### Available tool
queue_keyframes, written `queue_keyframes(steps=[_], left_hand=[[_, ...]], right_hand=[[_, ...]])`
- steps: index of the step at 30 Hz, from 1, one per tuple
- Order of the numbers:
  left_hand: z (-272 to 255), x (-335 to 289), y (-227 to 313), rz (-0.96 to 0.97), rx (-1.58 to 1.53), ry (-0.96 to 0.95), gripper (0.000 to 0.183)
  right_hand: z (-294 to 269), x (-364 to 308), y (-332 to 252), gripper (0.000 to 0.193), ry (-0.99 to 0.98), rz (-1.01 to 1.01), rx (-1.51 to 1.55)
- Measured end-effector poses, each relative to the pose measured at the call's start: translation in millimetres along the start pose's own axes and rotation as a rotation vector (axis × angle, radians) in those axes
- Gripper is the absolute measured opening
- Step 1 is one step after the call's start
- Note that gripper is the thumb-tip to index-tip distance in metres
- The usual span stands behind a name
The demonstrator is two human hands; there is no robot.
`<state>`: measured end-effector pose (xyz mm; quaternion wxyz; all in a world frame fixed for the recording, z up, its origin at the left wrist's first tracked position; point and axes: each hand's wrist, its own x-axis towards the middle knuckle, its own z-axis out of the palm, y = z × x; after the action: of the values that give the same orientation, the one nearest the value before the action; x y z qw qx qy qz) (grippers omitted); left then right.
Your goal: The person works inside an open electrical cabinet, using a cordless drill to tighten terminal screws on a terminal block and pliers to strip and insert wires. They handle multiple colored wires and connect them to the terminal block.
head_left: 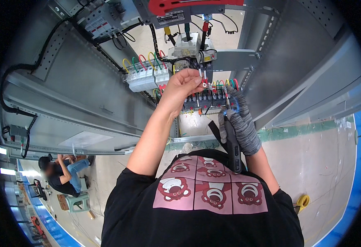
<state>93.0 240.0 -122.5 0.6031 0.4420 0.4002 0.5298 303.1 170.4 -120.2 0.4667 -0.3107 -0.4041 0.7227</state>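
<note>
My bare left hand (183, 88) is closed in a pinch on a thin wire with a ring terminal (204, 85) at its end. A grey knit glove covers my right hand (243, 123), which is wrapped round a slim black electric screwdriver (232, 144). Its shaft points up toward the row of dark terminals (209, 101) just beyond; whether the tip touches one I cannot tell. Short coloured wires loop above that row. To the left of my left hand sits a row of clear-covered breakers (147, 78) with yellow, green and red wires.
Grey metal cabinet walls (85, 90) close in on both sides, with a black cable (7, 103) along the left. Overhead is a grey switch unit with a red handle (188, 6). At lower left a person (63, 175) sits by a green stool (78, 202). Yellow coil (303, 200) lies right.
</note>
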Motion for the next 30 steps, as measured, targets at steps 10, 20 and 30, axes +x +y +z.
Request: queue_keyframes(steps=[10, 20, 30], left_hand=[[-5.3, -0.5, 8.2, 0.026, 0.096, -0.053, 0.019], [-7.9, -0.8, 5.9, 0.018, 0.084, -0.070, 0.019], [-8.4, 4.6, 0.1, 0.050, 0.202, -0.055, 0.016]], right_hand=[[1.0, -0.6, 3.0, 0.056, -0.018, 0.003, 0.012], [2.9, 1.8, 6.2, 0.053, -0.036, 0.010, -0.031], [3.2, 2.1, 9.4, 0.054, -0.010, 0.040, -0.001]])
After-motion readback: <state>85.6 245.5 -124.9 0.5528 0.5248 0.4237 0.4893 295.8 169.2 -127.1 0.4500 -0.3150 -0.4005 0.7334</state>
